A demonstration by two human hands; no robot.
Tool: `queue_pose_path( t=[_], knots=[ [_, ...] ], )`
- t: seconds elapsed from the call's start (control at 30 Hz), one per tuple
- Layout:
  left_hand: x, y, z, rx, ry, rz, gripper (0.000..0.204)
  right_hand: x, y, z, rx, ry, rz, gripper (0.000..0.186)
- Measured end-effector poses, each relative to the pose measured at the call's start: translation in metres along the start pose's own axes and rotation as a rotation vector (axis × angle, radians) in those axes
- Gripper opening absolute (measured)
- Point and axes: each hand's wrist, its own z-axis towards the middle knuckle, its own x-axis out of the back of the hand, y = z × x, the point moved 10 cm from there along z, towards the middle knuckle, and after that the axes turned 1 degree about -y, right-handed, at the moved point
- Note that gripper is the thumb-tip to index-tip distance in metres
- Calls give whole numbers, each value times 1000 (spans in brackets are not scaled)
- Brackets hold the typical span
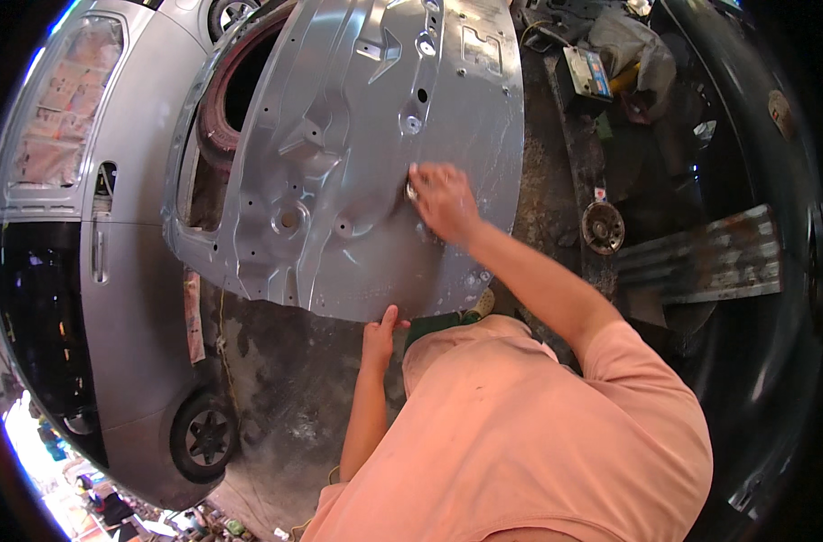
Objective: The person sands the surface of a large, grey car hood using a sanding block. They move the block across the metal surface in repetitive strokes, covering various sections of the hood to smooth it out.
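A large grey car body panel (366,181), with pressed ridges, holes and a window-like opening at its left end, lies before me. My right hand (443,200) is on its bare surface right of the middle, fingers bent and pressed together. Something small and pale shows at the fingertips, too hidden to name. At the panel's near edge is my left hand (380,339), its thumb over the rim and its other fingers mostly hidden. Pale streaks and spots mark the panel's right side and near corner.
A silver car (136,298) stands on the left, with paper masking (64,113) on one window. A reddish ring (214,122) shows through the panel's opening. On the right are a battery (585,77), a round rusty disc (603,226), a corrugated sheet (709,257) and a dark car body (763,379).
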Motion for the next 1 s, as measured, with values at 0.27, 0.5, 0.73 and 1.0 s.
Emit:
queue_pose_path(
  t=[0.27, 0.5, 0.73, 1.0],
  knots=[
    [-13, 10, -5, -6, -79, -154, 41, -5, 96, 35, -197, 119, -14, 51],
    [-10, 2, -7, -15, -36, -152, 36, -3, 36, -36, -66, -7, 154, 56],
    [-10, 3, -13, -48, 137, -172, 37, 7, 121, -37, 4, 9, 263, 56],
    [-19, -4, -45, -22, 654, -113, 43, 11, 174, -2, -75, -16, 149, 43]
  ],
)
